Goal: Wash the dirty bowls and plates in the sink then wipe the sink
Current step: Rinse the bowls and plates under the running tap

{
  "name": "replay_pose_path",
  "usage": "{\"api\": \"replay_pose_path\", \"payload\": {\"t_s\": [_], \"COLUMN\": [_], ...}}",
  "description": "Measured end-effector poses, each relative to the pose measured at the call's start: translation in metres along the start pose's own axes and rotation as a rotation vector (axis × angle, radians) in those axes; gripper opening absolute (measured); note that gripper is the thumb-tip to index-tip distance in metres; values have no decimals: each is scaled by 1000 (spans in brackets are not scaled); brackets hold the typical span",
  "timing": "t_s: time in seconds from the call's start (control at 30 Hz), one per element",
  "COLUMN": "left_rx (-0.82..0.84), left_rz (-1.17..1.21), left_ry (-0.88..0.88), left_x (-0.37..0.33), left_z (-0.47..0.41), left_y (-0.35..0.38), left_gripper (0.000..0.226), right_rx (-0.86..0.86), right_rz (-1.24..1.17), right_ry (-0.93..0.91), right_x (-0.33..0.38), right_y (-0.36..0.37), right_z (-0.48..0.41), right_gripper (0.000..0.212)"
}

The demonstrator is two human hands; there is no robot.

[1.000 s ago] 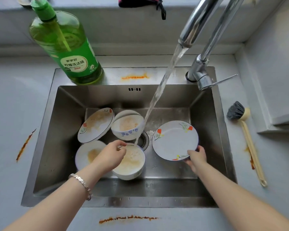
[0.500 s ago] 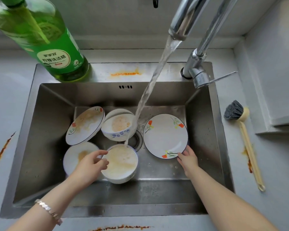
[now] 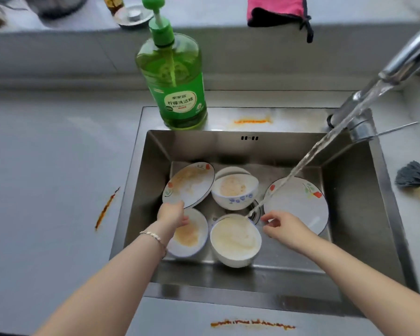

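1. The steel sink (image 3: 141, 190) holds five dishes.
2. At back left a soiled plate (image 3: 189, 183) leans tilted; beside it sits a bowl (image 3: 234, 192) with blue flowers and brown residue, resting on another bowl behind it.
3. At front left lies a small dish (image 3: 192, 235) with a brown smear; next to it stands a front bowl (image 3: 235, 240) full of cloudy water.
4. On the right a clean plate (image 3: 301, 204) with red flowers leans against the sink wall.
5. The left hand (image 3: 171, 214) is at the soiled plate's lower rim, above the small dish; its fingers curl downward, but I cannot tell whether they grip anything.
6. The right hand (image 3: 285, 229) hovers between the front bowl and the clean plate, fingers apart and loosely bent, holding nothing.
7. Water (image 3: 313, 151) runs from the faucet (image 3: 407, 61) and lands at the front bowl's far rim, near the drain (image 3: 256, 210).
8. A green soap bottle (image 3: 177, 93) stands on the sink's back ledge; a brush (image 3: 414, 177) lies on the table (image 3: 46, 166) to the right.
9. Orange stains (image 3: 252, 324) mark the table.
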State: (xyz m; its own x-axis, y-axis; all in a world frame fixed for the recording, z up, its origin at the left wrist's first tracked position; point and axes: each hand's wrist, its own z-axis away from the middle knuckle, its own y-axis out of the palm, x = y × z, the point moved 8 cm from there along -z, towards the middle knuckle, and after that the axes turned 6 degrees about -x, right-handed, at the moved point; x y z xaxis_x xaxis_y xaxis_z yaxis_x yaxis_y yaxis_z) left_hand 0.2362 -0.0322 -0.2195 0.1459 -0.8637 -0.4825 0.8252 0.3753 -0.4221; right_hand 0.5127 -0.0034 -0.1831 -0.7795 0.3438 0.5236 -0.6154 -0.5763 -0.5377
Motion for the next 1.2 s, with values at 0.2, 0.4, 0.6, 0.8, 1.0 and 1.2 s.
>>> {"api": "replay_pose_path", "payload": {"t_s": [0.2,0.4,0.6,0.8,1.0,1.2], "left_rx": [33,-3,-109,41,247,368], "left_rz": [262,753,695,445,291,247], "left_ry": [-179,-292,-199,84,220,315], "left_x": [20,28,24,-8,-26,-34], "left_z": [-30,-36,-21,41,107,156], "left_y": [25,38,10,-42,-52,-18], "left_gripper": [31,43,56,59,50,52], "right_rx": [-37,-41,-36,-73,-93,20], "right_rz": [-37,-28,25,66,-408,-667], "right_ry": [31,76,49,-30,50,50], "right_x": [27,25,32,48,49,28], "right_y": [19,36,39,15,-26,-61], "right_z": [8,12,19,33,53,73], "right_gripper": [20,17,19,27,43,33]}}
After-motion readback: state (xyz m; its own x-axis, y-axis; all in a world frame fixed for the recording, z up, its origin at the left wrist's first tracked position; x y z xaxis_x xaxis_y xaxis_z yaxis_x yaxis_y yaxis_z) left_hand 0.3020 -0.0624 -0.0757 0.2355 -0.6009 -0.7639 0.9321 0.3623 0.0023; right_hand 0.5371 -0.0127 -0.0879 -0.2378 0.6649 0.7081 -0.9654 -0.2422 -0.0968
